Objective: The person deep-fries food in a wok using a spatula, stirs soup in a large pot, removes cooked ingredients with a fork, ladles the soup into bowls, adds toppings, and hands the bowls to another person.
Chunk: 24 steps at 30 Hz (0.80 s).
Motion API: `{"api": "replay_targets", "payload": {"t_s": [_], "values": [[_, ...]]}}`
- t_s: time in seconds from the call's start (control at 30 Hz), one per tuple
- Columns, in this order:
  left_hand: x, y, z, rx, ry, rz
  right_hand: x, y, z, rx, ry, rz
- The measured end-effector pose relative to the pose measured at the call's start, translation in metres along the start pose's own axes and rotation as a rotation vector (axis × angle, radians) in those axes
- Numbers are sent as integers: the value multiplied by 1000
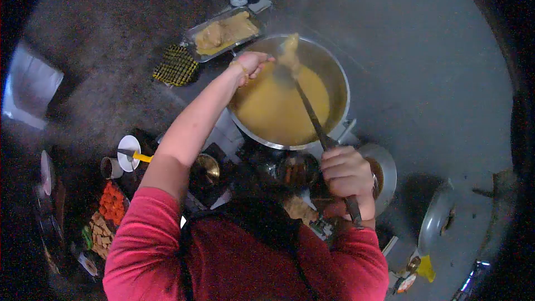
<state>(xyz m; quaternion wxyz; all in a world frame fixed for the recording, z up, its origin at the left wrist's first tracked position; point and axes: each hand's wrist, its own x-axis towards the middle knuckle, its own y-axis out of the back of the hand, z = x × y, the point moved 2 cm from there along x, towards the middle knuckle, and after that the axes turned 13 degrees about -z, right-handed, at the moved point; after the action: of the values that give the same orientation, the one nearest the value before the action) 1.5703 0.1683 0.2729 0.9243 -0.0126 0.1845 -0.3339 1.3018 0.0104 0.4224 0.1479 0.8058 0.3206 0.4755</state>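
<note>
A large metal pot [346, 97] holds cloudy yellow broth [278, 108]. My right hand [348, 181] is wrapped around the dark handle of a long-handled ladle [312, 112], which slants up across the pot. Its head, blurred, carries a pale yellowish piece of food [290, 56] near the pot's far side. Over the pot's left rim, my left hand [253, 68] is closed with its fingers pressed together, close to the ladle's head. What those fingers hold, if anything, is too small to make out.
Beyond the pot stands a glass tray [257, 22] with pale cooked pieces, beside a black-and-yellow woven pad [176, 66]. At left are a white dish [129, 153] with a yellow-handled knife [142, 157] and chopped orange food [112, 203]. A metal bowl [388, 175] sits by my right hand.
</note>
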Motion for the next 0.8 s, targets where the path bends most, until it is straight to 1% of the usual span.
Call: {"api": "replay_targets", "payload": {"t_s": [0.07, 0.13, 0.17, 0.2, 0.27, 0.33, 0.37, 0.43, 0.47, 0.53, 0.57, 0.63, 0.67, 0.7, 0.73, 0.77, 0.8], "values": [[3, -2, -1, 14, 84, 15, -2, -1, -2, 0, 19, 35], [-1, -1, -1, 44, 107, 27, -2, -1, -6, 40, -136, -15], [-2, 0, -2, 73, 133, 33, -6, -2, -5, 41, -131, -16], [-4, 1, 1, 179, 128, 52, -13, -4, 0, -18, -145, -11], [-3, 6, 1, 215, 133, 44, -23, -6, 13, -78, -154, -8], [1, 14, -4, 250, 138, 37, -28, -9, 27, -27, -201, -245], [6, 20, -13, 280, 151, 54, -30, -11, 33, -29, -196, -247], [9, 27, -21, 312, 160, 75, -36, -16, 44, 97, -257, -284], [9, 26, -24, 305, 209, 61, -40, -19, 47, 93, -258, -277], [1, 23, -18, 281, 341, 64, -56, -20, 55, 202, -432, -126], [0, 22, -13, 289, 340, 60, -65, -21, 63, 198, -432, -119], [2, 21, -3, 192, 259, 78, -88, -20, 83, -22, -577, -35], [4, 23, 4, 199, 258, 73, -100, -22, 91, -43, -673, -4], [5, 27, 11, 131, 227, 29, -110, -27, 99, -47, -674, 4], [6, 33, 18, 64, 197, -15, -121, -32, 108, -62, -710, 97], [2, 38, 31, 71, 197, -20, -131, -36, 120, -78, -746, 190], [-5, 45, 47, 48, 158, 12, -140, -40, 134, -81, -746, 198]]}}
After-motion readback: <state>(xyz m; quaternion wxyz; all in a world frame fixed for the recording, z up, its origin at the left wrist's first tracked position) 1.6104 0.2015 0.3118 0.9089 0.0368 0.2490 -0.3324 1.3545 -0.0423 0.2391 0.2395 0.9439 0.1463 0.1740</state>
